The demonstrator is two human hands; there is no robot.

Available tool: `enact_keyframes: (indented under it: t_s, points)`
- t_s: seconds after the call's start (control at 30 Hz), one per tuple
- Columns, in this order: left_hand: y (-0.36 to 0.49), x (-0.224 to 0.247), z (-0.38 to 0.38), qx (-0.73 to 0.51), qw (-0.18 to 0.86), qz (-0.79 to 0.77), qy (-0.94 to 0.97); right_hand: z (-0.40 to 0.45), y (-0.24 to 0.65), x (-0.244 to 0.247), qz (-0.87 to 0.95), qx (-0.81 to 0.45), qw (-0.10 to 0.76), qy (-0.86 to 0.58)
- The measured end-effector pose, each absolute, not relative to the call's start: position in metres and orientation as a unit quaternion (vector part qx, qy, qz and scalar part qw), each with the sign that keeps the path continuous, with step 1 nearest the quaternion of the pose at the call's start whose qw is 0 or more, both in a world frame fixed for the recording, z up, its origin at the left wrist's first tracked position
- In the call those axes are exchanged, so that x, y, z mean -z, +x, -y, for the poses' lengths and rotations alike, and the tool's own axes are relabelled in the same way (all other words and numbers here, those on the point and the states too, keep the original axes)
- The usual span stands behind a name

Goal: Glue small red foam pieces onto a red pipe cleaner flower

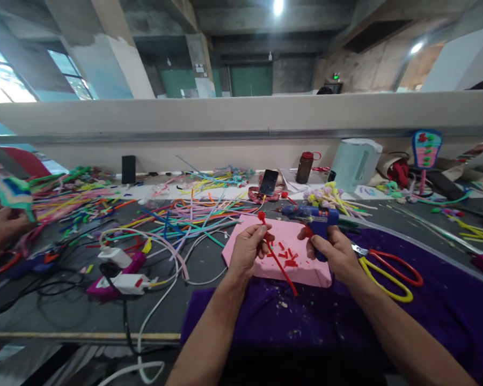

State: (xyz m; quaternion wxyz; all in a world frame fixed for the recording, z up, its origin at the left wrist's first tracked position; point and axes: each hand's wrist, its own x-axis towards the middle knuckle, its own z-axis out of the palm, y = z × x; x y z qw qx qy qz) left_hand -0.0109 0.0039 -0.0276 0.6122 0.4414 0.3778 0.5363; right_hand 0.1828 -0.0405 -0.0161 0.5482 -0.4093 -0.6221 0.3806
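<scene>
My left hand (pixel 250 247) pinches a red pipe cleaner (pixel 280 264) with a small red knob at its top end; the stem slants down to the right. In my right hand (pixel 333 249) is a blue glue gun (pixel 320 217), its nozzle pointing left toward the red knob, apart from it. Beneath both hands lies a pink sheet (pixel 241 236) on dark purple cloth (pixel 233 321). Short red pieces (pixel 287 254) are scattered on the sheet. Scissors (pixel 390 273) with one red and one yellow handle rest just right of my right hand.
Loose colourful pipe cleaners (pixel 193 212) spread behind and left. A power strip (pixel 121 283) with cables lies at left. A phone (pixel 268 182), a brown bottle (pixel 305 168) and a pale green jug (pixel 354 163) stand at the back. Another person's hand (pixel 8 230) shows at far left.
</scene>
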Motion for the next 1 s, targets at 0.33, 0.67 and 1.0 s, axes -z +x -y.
enact_keyframes:
  t_s: [0.33, 0.67, 1.0]
  points:
    - [-0.0114, 0.0253, -0.0022, -0.534, 0.595, -0.394, 0.454, 0.0388, 0.1839, 0.0236, 0.684, -0.252, 0.497, -0.47]
    - [-0.0105, 0.0277, -0.0026, -0.53, 0.581, -0.398, 0.473, 0.0404, 0.1829, 0.0229, 0.691, -0.224, 0.482, -0.489]
    - [-0.01, 0.0268, -0.0009, -0.521, 0.573, -0.403, 0.488, 0.0386, 0.1844, 0.0258, 0.693, -0.198, 0.485, -0.495]
